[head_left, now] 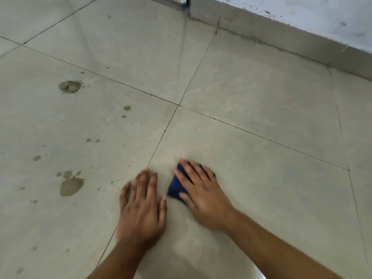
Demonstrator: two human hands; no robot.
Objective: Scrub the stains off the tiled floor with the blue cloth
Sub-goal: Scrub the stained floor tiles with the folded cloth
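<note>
My right hand (203,192) presses a dark blue cloth (176,187) flat against the grey tiled floor (251,97); only the cloth's left part shows from under the fingers, and the hand is blurred. Flat on the floor just to the left lies my left hand (142,206), fingers spread, holding nothing. A brown stain (71,185) lies on the tile to the left of my hands. Another large stain (70,86) sits farther away at the upper left, with several small spots (127,108) scattered between them.
A skirting strip (281,37) and a pale wall (312,15) run along the far right. A dark door frame edge (188,3) stands at the top centre. Grout lines cross just beyond my hands.
</note>
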